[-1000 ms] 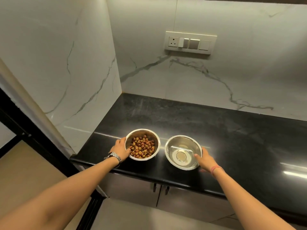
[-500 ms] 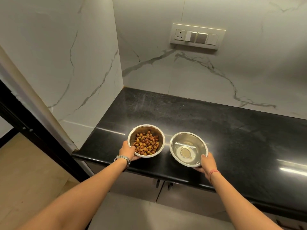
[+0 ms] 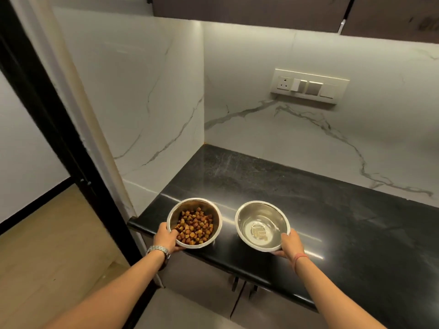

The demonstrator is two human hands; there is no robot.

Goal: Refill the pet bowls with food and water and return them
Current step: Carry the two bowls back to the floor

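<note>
Hands grip two steel bowls, left hand (image 3: 166, 237) kibble bowl (image 3: 194, 222), right hand (image 3: 291, 243) water bowl (image 3: 262, 226), above black countertop (image 3: 344, 219).

Open black countertop (image 3: 332, 210) behind two side-by-side bowls (image 3: 194, 223); marble walls (image 3: 154, 103) left and rear.

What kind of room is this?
Most likely a home kitchen: a black stone counter with cabinet doors below, a marble-look backsplash and a wall socket panel.
</note>
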